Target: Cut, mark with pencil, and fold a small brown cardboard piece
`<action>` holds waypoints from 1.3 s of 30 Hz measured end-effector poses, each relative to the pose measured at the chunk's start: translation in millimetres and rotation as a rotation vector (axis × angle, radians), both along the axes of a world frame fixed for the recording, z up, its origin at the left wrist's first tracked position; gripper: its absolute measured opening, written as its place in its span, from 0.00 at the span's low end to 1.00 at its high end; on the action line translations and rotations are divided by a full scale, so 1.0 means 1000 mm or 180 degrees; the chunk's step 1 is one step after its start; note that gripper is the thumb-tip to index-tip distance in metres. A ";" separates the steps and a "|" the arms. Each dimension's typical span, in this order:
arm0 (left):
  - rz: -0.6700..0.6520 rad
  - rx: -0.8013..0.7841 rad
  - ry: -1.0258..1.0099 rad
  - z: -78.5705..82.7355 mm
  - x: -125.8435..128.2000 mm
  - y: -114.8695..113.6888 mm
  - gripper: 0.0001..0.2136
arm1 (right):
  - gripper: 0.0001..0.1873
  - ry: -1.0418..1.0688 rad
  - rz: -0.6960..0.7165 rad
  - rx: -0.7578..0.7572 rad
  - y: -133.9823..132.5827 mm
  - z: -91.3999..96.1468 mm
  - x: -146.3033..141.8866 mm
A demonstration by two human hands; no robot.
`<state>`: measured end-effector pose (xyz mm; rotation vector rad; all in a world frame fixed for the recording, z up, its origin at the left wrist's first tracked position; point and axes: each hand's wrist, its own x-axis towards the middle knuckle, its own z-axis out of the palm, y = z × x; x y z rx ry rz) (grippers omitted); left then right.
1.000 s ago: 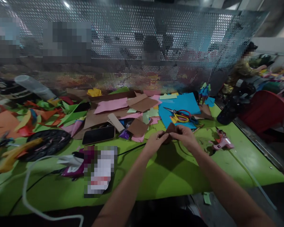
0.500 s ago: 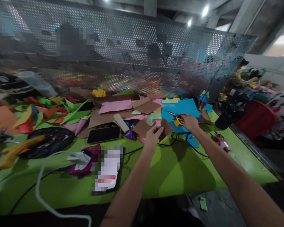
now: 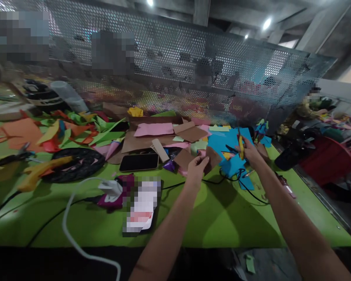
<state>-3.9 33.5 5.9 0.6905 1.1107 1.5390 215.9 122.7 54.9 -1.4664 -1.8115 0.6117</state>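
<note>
My left hand (image 3: 197, 167) pinches a piece of brown paper (image 3: 213, 160) above the middle of the table. To its right, my right hand (image 3: 250, 151) is closed around yellow-handled scissors (image 3: 241, 147). The scissors' blades look spread, one pointing up and one pointing left, apart from the brown paper. Beneath them lie sheets of blue paper (image 3: 219, 138). A small purple packet (image 3: 169, 165) and a tan strip (image 3: 160, 150) lie left of my left hand.
A dark phone (image 3: 139, 162), a lit phone (image 3: 143, 205) and a purple power adapter (image 3: 117, 193) with cords lie to the left. Beyond are a yellow glue gun (image 3: 43, 173) and orange paper (image 3: 22, 132). A perforated metal panel (image 3: 169, 86) stands behind the green table (image 3: 222, 222).
The scissors have turned from lying closed and pointing left to upright with blades apart. My left hand still holds the brown paper. The whole view has shifted, moving things rightward.
</note>
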 end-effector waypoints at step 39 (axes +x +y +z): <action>0.0424 0.0087 0.0020 0.018 -0.009 -0.010 0.13 | 0.28 0.0546 0.1879 -0.0866 -0.094 -0.010 -0.025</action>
